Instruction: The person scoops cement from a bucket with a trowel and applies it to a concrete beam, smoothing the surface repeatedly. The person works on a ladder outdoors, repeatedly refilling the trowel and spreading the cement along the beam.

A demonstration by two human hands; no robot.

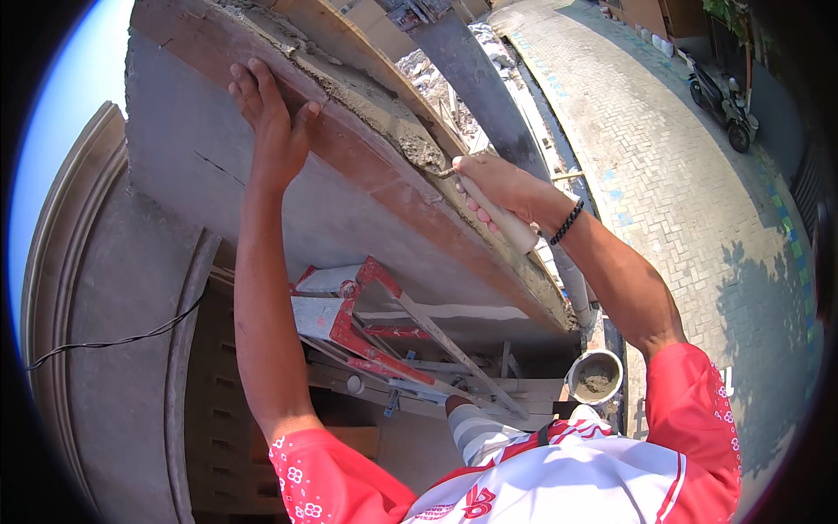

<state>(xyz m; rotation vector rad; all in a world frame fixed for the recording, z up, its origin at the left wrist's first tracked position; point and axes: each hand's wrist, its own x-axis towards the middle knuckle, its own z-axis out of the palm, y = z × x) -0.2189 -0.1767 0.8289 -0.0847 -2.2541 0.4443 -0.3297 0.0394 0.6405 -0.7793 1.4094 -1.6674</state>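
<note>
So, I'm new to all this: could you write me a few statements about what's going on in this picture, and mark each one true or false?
1. The left hand rests against a reddish-brown board. True.
2. The right hand is empty. False: it grips a trowel-like tool.
3. A dark beaded bracelet circles the right wrist. True.
4. The bucket is full to the brim with clear water. False: it holds some grey, mortar-like material well below the rim.
5. The stepladder is entirely blue. False: it shows red and pale parts.
6. A scooter stands beside the paved lane. True.
</note>
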